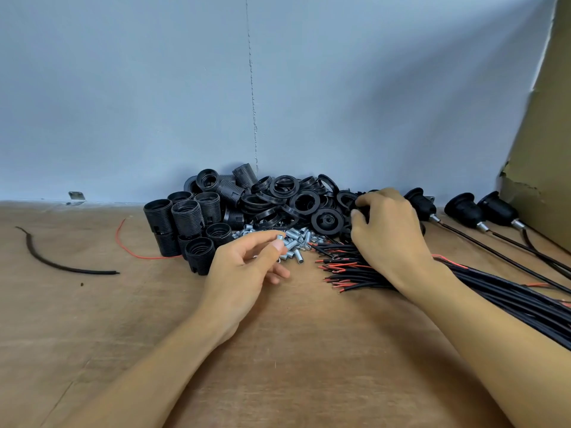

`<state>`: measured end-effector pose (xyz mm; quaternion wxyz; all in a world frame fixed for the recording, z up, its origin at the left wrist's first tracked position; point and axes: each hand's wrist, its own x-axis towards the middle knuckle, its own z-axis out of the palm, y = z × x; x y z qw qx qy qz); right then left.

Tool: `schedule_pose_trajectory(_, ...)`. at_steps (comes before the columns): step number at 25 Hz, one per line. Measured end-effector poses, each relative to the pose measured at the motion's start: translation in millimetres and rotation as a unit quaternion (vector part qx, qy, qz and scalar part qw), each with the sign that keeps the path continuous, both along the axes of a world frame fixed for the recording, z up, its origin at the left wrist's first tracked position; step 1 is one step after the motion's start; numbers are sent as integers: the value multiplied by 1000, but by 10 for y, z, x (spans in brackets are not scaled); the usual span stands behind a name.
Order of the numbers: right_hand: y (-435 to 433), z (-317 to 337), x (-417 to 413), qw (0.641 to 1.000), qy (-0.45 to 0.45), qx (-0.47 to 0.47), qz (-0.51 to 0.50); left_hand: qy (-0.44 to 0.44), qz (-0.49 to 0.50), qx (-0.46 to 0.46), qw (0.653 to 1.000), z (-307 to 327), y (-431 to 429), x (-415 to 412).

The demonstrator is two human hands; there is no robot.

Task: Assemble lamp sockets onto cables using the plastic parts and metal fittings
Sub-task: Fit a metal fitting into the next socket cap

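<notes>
My left hand (244, 270) pinches a small threaded metal tube (279, 237) between thumb and forefinger, just in front of a heap of similar metal fittings (296, 239). My right hand (386, 230) reaches into the pile of black plastic rings and caps (296, 199), fingers curled round a black part (361, 209) that is mostly hidden. Black threaded socket bodies (185, 223) stand at the left of the pile. A bundle of black cables (355, 270) with red and black stripped ends lies under my right wrist.
Three assembled sockets on cables (463, 208) lie at the right by a cardboard wall (543, 168). A loose black cable piece (58, 261) and a red wire (123, 242) lie at the left on the wooden table (278, 350). A blue-grey wall stands behind.
</notes>
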<state>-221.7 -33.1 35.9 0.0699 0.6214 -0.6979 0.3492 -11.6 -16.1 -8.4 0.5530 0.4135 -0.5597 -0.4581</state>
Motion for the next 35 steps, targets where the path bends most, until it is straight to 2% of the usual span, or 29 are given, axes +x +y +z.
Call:
schedule_pose_trajectory(3,94,19,179,988,-105,-43,102,-7,-6,-4,1000,-19,-18,11)
schedule_pose_trajectory(6,190,-64,370,949,-237,25,204,-32,2,-17,999,-48,-44,36)
schedule_pose_trajectory(8,203,-134,442,893,-363,87,250,-39,0,-14,999,-66,-57,43)
schedule_pose_trajectory(11,182,-193,456,782,-534,144,287,-29,-10,1,1000,-74,-77,42)
schedule_pose_trajectory(12,174,-197,449,753,-566,152,300,-26,-10,0,1000,-70,-75,40)
schedule_pose_trajectory(14,164,-209,421,721,-585,165,331,-18,-3,-7,1000,-62,-64,43)
schedule_pose_trajectory(19,166,-202,336,708,-549,213,389,1,17,-4,1000,-62,-63,74)
schedule_pose_trajectory(21,172,-203,320,717,-534,218,392,-1,23,-6,1000,-62,-59,80)
schedule_pose_trajectory(26,195,-182,337,799,-424,166,393,0,36,-10,999,-52,-68,88)
schedule_pose_trajectory(28,197,-160,327,814,-394,160,394,6,33,-8,999,-42,-73,92)
schedule_pose_trajectory(35,174,-180,327,799,-423,177,389,11,26,-15,999,-40,-54,92)
